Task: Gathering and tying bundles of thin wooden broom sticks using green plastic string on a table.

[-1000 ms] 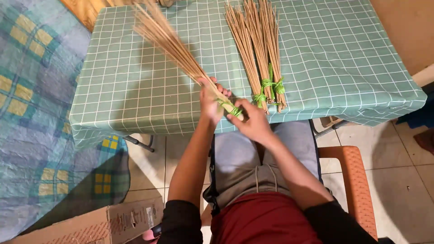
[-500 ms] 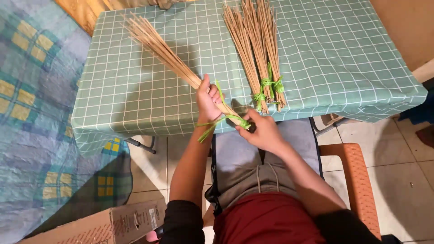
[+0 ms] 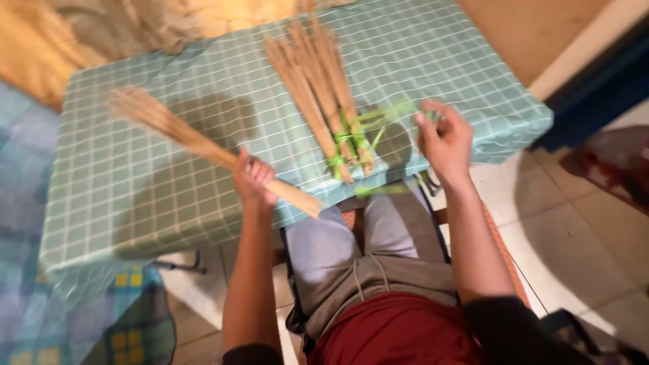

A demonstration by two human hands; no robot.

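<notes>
Left hand (image 3: 253, 181): clamped around 1 untied bundle of thin sticks (image 3: 203, 145), held over the checked tablecloth (image 3: 169, 203).
Right hand (image 3: 443, 138): fingers apart, pulling a green strip (image 3: 378, 118).
Risk: loose grip could let sticks fan out; 3 tied bundles (image 3: 318, 88) nearby could be knocked.

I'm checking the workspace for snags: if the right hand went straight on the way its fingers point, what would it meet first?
Probably the green strip, blurred beside the right hand, then the checked green tablecloth; depth is unclear.

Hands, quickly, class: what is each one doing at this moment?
Left hand: closed around the loose stick bundle.
Right hand: raised, fingers loosely curled near a blurred green strip; whether it grips the strip cannot be told.
</notes>
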